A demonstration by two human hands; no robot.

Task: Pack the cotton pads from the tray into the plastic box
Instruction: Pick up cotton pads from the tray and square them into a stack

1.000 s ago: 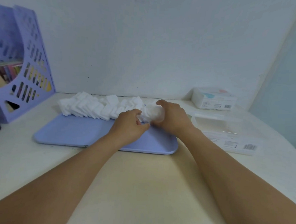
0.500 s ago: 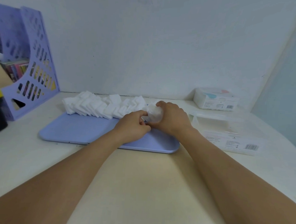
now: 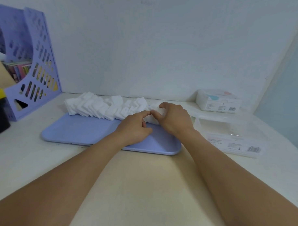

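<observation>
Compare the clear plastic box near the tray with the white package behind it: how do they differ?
The clear plastic box is see-through, open and looks empty; the white package is opaque, closed and looks full. The box lies nearer the tray, the package back by the wall. Both carry barcode labels.

Frame centre: lilac tray [image 3: 86, 132] on pale counter [image 3: 142, 188], row of white cotton pads [image 3: 97, 106] along its far edge. Right hand [image 3: 174, 119] grips a small stack at the row's right end; left hand [image 3: 136, 127], fingers curled, touches it. Clear plastic box [image 3: 228, 132] right of tray.
</observation>
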